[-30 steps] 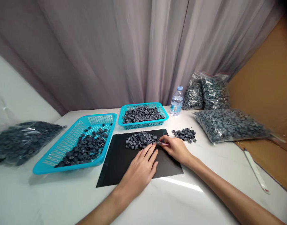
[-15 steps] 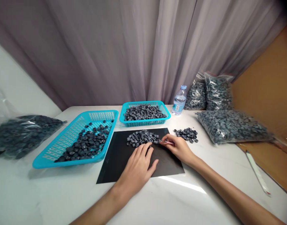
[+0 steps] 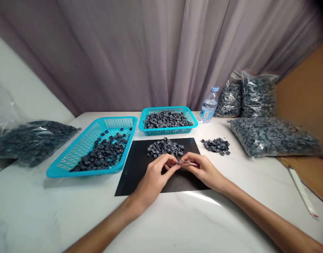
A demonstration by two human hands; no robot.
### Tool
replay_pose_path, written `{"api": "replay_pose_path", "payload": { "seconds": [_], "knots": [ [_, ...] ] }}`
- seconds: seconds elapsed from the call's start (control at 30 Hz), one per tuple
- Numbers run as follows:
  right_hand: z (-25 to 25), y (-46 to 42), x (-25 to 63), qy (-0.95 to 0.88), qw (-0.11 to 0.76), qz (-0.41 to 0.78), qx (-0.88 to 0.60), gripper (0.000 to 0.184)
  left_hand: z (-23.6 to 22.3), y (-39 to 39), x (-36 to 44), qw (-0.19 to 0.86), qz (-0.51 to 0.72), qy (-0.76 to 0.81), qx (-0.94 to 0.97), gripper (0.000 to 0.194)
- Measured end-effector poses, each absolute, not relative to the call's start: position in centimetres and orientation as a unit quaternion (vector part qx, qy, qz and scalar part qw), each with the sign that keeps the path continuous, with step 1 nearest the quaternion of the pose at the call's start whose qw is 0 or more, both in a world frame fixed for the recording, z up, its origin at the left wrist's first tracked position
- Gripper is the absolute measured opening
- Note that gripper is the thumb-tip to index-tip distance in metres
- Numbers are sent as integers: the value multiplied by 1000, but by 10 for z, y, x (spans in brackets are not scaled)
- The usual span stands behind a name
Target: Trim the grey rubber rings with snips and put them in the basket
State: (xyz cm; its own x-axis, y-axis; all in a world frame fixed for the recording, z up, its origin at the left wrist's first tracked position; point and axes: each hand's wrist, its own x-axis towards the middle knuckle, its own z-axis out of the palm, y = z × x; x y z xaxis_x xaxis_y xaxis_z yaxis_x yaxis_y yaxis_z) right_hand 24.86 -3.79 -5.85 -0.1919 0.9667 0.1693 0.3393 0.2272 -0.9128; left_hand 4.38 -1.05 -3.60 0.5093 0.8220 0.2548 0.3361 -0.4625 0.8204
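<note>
We are at a makeshift workshop corner indoors; whether the room belongs to a home or a business, we cannot tell. A grey curtain (image 3: 111,59) hangs behind our white marbled worktop (image 3: 161,225), with a pale wall (image 3: 11,66) on the left and a brown board (image 3: 306,88) on the right, which suits an ordinary room more than a factory. Workshop use shows in the bulk of small dark rings (image 3: 165,147) we see heaped on a black sheet (image 3: 136,165), in two turquoise baskets (image 3: 71,151) and in clear plastic bags (image 3: 274,137). A water bottle (image 3: 209,107) stands near the curtain.
</note>
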Motion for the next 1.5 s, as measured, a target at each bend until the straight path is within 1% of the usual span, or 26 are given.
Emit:
{"api": "replay_pose_path", "payload": {
  "seconds": [0.17, 0.23, 0.43, 0.97, 1.2, 1.33, 1.5],
  "knots": [
    [-58, -37, 249, -654, 417, 406, -483, 30, -45, -2, 44, 522, 347, 372, 685, 15],
    [-60, -37, 250, -653, 420, 401, -486, 30, -47, 0, 45, 544, 351, 364, 669, 16],
    [-61, -37, 250, -661, 425, 381, -487, 29, -43, -2, 48, 558, 359, 365, 654, 17],
    [-61, -39, 250, -686, 397, 337, -508, 29, -43, -4, 50, 549, 359, 408, 635, 16],
    [-67, -34, 263, -680, 397, 293, -543, 31, -42, 0, 43, 527, 340, 417, 658, 16],
    [-71, -28, 271, -681, 375, 274, -566, 30, -42, 3, 37, 498, 307, 411, 699, 15],
    [-70, -25, 274, -704, 328, 277, -566, 25, -38, 1, 34, 428, 291, 407, 753, 11]
  ]
}}
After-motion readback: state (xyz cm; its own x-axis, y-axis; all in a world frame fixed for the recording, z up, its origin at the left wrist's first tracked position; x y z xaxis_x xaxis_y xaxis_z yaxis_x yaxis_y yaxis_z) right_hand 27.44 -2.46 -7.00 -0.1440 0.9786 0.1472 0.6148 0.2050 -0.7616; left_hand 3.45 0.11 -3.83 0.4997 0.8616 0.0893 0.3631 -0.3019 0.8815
